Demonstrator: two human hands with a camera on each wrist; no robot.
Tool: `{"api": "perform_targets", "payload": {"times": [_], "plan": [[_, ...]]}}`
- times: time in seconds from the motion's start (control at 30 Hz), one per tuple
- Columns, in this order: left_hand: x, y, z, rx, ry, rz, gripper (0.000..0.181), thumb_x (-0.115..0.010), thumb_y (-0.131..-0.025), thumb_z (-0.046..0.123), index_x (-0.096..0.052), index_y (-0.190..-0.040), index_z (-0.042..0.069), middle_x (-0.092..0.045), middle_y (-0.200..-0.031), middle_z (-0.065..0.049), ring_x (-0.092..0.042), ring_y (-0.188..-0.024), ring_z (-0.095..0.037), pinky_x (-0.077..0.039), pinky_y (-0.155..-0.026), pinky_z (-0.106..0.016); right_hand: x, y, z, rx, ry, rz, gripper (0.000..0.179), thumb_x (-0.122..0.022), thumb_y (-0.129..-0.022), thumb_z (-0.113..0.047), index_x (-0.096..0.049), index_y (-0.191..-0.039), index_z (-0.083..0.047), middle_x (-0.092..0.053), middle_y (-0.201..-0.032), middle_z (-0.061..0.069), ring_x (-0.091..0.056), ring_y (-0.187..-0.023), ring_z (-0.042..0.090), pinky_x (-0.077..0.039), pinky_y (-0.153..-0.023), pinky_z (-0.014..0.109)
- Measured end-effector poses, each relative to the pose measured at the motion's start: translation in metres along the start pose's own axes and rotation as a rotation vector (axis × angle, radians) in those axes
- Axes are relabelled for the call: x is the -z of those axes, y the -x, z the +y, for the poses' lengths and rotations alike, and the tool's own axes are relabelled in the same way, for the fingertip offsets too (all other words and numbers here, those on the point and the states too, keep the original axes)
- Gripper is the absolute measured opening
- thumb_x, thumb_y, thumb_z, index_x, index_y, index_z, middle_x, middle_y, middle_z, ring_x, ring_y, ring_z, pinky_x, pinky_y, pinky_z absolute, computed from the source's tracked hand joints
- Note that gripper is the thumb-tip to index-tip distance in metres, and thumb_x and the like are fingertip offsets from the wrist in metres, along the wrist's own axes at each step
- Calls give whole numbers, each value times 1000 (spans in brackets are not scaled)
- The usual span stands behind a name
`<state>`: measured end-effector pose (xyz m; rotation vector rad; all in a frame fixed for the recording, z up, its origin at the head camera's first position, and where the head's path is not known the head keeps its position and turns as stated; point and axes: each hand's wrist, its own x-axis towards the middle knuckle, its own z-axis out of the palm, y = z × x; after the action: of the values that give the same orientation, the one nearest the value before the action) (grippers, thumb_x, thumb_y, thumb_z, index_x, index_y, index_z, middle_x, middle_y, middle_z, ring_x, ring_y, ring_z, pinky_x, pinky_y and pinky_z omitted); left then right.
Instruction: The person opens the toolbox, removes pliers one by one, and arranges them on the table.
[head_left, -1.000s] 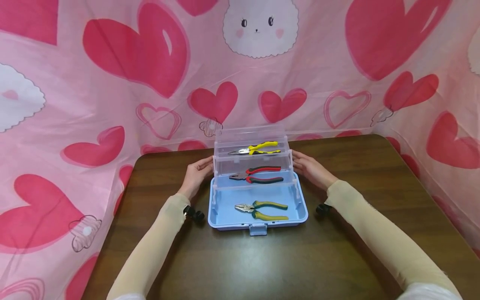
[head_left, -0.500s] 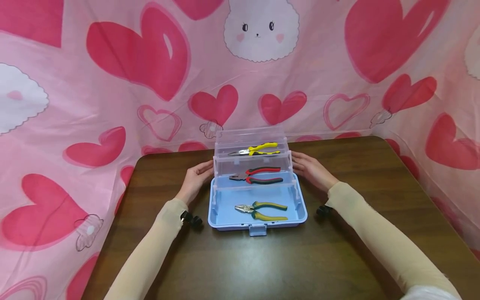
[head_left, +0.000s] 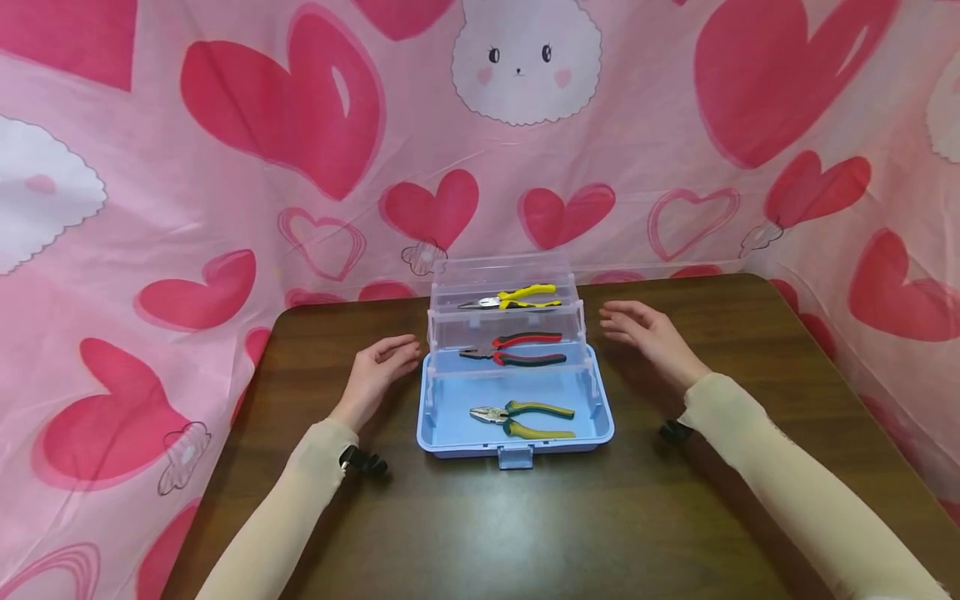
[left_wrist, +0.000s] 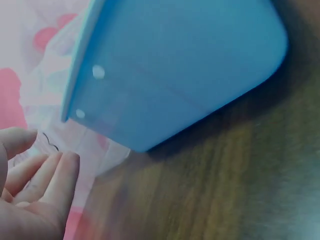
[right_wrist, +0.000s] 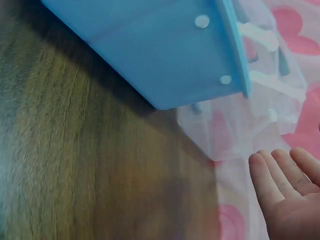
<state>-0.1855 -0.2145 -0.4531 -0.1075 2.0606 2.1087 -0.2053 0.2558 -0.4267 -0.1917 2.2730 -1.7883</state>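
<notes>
A blue toolbox [head_left: 457, 433] stands opened on the table, its clear stepped trays [head_left: 442, 329] raised at the back. Yellow-and-black long-nose pliers [head_left: 525, 293] lie in the upper tray. Below them, red-and-black pliers [head_left: 528, 338] lie in the lower tray. Green-and-yellow pliers [head_left: 542, 409] rest on the box floor. My left hand [head_left: 375, 375] is just off the box's left side, fingers loosely bent and holding nothing. To the right of the trays, my right hand [head_left: 651, 337] hovers apart from them, its fingers relaxed; the right wrist view shows the bare palm [right_wrist: 295, 215].
The box sits on a dark wooden table [head_left: 517, 533], its clear front latch [head_left: 516, 457] facing me. A pink heart-patterned cloth [head_left: 645, 108] hangs behind and at both sides. Table surface extends left, right and in front of the box.
Both hands have let go of the box's sides and moved outward, the left one to the left and the right one to the right. The toolbox and pliers stay put.
</notes>
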Motion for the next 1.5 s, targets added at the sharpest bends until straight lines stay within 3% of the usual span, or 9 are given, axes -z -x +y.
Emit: {"api": "perform_targets", "payload": {"times": [0.1,0.23,0.4,0.6,0.73,0.97,1.23,1.5], "plan": [[0,12,1,-7,-33,6,51,-69,-102,20,-54,-145,-4,-62,-139,-24,-72,-110,-16,-56,-96,-33,0,11,-7,6,59,21,55,-55,-107,-46,-50,-151,-13,-55,-149,18,-58,-132,36,-46,-112,44],[-4,29,-1,-1,-103,16,49,-69,-103,23,-57,-142,-3,-64,-135,-25,-73,-105,-19,-58,-92,-32,-3,26,-17,17,148,36,52,-58,-106,-46,-53,-147,-15,-60,-143,15,-60,-127,37,-52,-105,34],[-12,49,-6,48,-153,39,43,-68,-103,23,-60,-137,-1,-67,-129,-22,-73,-102,-19,-59,-91,-34,-12,38,-30,45,222,-3,51,-62,-105,-41,-55,-144,-9,-62,-140,18,-64,-120,38,-55,-93,22],[-21,63,-10,81,-176,37,42,-70,-102,25,-62,-134,0,-70,-124,-19,-71,-102,-22,-58,-95,-40,-28,41,-40,125,281,-58,40,-67,-103,-24,-60,-139,-6,-67,-132,14,-67,-114,34,-56,-90,22],[-24,67,-10,102,-171,24,42,-72,-101,25,-63,-133,0,-71,-121,-19,-70,-100,-24,-58,-96,-42,-38,40,-43,173,318,-90,38,-69,-102,-21,-61,-137,-6,-69,-128,12,-67,-112,30,-54,-91,19],[-26,70,-9,141,-177,34,41,-74,-99,24,-64,-131,1,-70,-118,-16,-68,-99,-24,-58,-96,-42,-53,33,-54,216,395,-121,38,-72,-99,-17,-63,-135,-7,-68,-127,8,-64,-112,25,-56,-98,47],[-26,71,-10,139,-161,31,38,-73,-99,19,-64,-130,0,-70,-117,-16,-68,-97,-23,-60,-87,-29,-64,13,-77,281,478,-143,41,-76,-95,-16,-65,-133,-7,-68,-127,10,-65,-108,25,-56,-92,48],[-25,71,-10,144,-165,31,39,-73,-99,22,-64,-131,1,-69,-118,-15,-67,-98,-24,-59,-90,-34,-69,-15,-96,270,518,-156,43,-77,-95,-19,-66,-136,-8,-68,-128,8,-62,-114,26,-54,-98,51]]}}
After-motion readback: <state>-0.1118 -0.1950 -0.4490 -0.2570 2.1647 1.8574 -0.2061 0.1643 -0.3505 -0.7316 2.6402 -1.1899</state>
